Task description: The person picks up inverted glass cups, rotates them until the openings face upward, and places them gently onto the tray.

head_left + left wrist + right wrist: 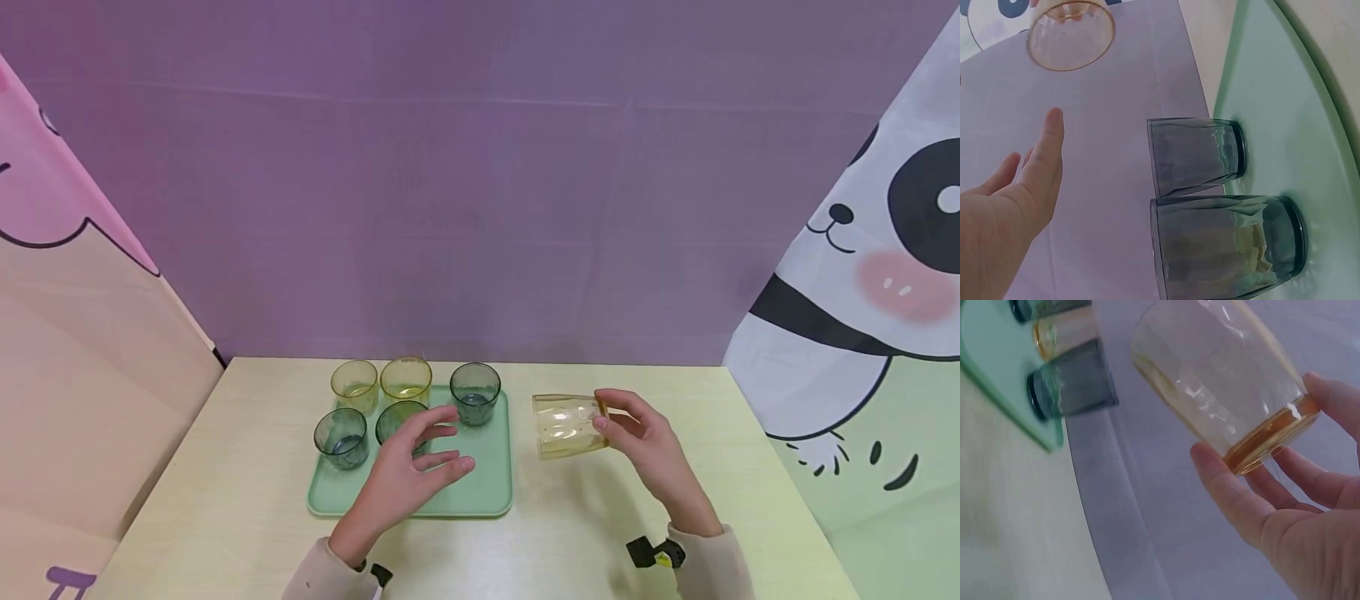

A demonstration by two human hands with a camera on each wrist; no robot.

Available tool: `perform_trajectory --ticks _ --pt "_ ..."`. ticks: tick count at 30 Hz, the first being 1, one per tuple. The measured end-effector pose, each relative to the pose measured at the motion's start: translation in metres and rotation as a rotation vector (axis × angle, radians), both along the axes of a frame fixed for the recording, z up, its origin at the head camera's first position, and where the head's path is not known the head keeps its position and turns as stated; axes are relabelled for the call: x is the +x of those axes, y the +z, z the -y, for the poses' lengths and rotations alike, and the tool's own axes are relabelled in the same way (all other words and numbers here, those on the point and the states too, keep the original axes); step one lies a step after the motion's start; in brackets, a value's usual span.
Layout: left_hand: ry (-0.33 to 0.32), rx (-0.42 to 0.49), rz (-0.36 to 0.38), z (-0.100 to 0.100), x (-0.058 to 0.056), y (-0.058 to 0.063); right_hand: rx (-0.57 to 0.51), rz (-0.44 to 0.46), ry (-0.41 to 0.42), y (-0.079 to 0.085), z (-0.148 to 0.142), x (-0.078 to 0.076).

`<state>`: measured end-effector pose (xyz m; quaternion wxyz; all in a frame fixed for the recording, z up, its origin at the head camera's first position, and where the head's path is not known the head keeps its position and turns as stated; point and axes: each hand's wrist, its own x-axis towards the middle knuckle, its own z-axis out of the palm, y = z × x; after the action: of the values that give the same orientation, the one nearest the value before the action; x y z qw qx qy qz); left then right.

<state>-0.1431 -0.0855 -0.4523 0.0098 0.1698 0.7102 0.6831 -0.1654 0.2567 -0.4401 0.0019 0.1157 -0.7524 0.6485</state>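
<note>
My right hand (647, 443) pinches an amber glass tumbler (567, 427) by its base, right of the tray and above the table. The tumbler lies on its side in the air, its mouth facing left. In the right wrist view its thick base (1272, 437) sits between thumb and fingers. My left hand (408, 467) is held over the green tray (480, 492) with fingers spread and nothing in them, partly covering a green glass (393, 414). Also upright on the tray are a blue-grey glass (342, 442), a dark grey glass (476, 396) and two yellow glasses (406, 379) at the back.
The pale wooden table (247, 467) ends at a purple cloth backdrop (480, 208). Printed cloth panels stand on both sides, one with a panda (862, 333). A small black device (656, 552) is strapped at the right wrist.
</note>
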Motion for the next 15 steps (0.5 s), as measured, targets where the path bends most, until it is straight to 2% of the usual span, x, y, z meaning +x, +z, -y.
perform_trajectory --ticks 15 --pt "-0.038 0.031 0.014 -0.008 0.000 0.000 -0.412 0.048 0.161 -0.012 0.025 0.009"
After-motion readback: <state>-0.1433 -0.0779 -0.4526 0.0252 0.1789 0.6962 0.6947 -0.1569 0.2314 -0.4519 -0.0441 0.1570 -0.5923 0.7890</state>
